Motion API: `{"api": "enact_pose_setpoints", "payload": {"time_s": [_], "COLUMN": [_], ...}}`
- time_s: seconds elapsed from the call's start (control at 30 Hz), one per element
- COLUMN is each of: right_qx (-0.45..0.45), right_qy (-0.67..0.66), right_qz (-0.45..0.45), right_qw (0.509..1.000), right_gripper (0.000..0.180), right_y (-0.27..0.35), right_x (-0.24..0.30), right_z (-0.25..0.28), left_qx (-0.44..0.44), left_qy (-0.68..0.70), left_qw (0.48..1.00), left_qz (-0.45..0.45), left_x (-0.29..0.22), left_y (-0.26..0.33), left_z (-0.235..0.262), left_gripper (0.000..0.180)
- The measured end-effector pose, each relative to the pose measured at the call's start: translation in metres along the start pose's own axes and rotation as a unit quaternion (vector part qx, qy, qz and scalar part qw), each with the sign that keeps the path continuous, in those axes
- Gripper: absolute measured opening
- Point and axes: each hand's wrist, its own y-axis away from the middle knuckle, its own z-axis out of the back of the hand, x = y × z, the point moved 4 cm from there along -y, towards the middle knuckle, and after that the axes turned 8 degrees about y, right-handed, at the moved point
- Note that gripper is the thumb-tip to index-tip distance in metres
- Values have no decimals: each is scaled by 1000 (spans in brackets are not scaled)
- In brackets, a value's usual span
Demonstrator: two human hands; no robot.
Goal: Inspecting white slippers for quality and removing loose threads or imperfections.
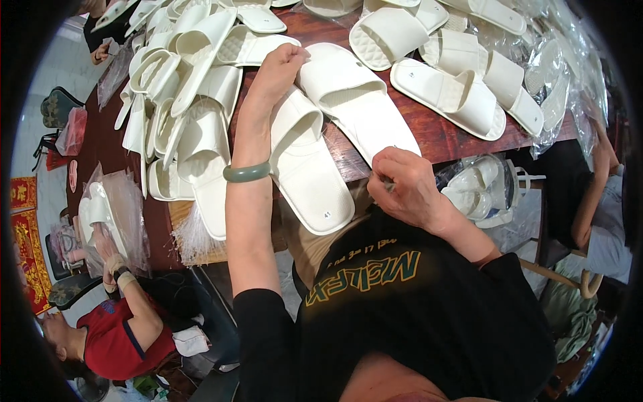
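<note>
In front of me is a pair of white slippers with broad straps. My left hand (278, 70), with a green bangle on its wrist, is closed at the toe end of the left slipper (311, 181), where its fingers also meet the other toe. That left slipper slants down over the table's near edge, sole bed up, heel toward me. My right hand (405, 187) is closed at the heel of the right slipper (362, 110), with its fingertips curled under and partly hidden. Just right of the pair lies another slipper (435, 90).
White slippers (201, 127) are heaped on the left of the dark red wooden table (429, 137). Clear thin strands (197, 234) hang at its edge. More slippers and plastic bags (556, 74) lie at right. A co-worker in red (117, 338) handles a bagged slipper (107, 214); another person's arm (593, 181) reaches in at right.
</note>
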Motion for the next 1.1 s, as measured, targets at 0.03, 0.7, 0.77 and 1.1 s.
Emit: {"api": "enact_pose_setpoints", "payload": {"time_s": [0.03, 0.7, 0.77, 1.1], "right_qx": [0, -46, -51, -65], "right_qy": [0, 248, 236, 211], "right_qz": [1, 88, 86, 111], "right_qw": [1000, 964, 967, 969], "right_gripper": [10, 21, 21, 18], "right_y": [-2, -90, -90, -90], "right_x": [-1, -52, -53, -50], "right_z": [0, -34, -35, -38], "left_qx": [2, -156, -195, -184], "left_qy": [0, -13, 6, -72], "left_qw": [1000, 987, 981, 980], "left_qz": [-15, 40, 5, 26], "left_x": [-1, -22, -24, -7], "left_y": [0, 0, 5, 24], "left_z": [-1, 15, 21, 33], "left_gripper": [18, 19, 20, 19]}}
